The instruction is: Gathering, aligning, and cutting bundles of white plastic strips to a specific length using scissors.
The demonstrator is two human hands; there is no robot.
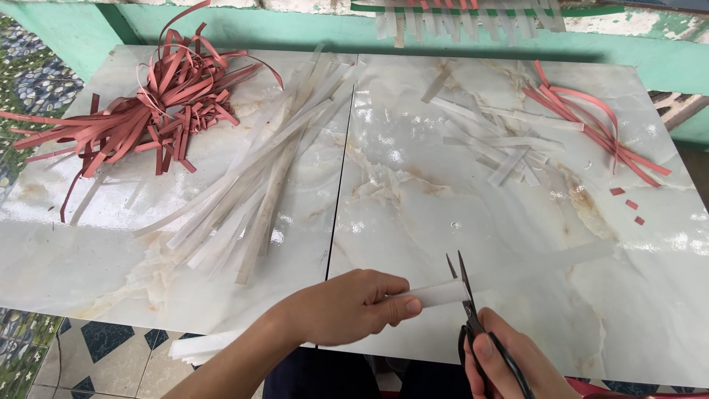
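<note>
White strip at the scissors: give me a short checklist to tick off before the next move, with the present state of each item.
1. Left hand pinches the white strip near its end: ok.
2. Right hand holds the black scissors by the handles: ok.
3. Blades open, with the strip lying across them: ok.
4. Left fingertips stay clear of the blades: ok, a small gap shows.
5. Rest of the strip lies flat on the marble-look table to the right: ok, though it is faint against the surface.
6. Cut line marked on the strip: cannot tell.
</note>
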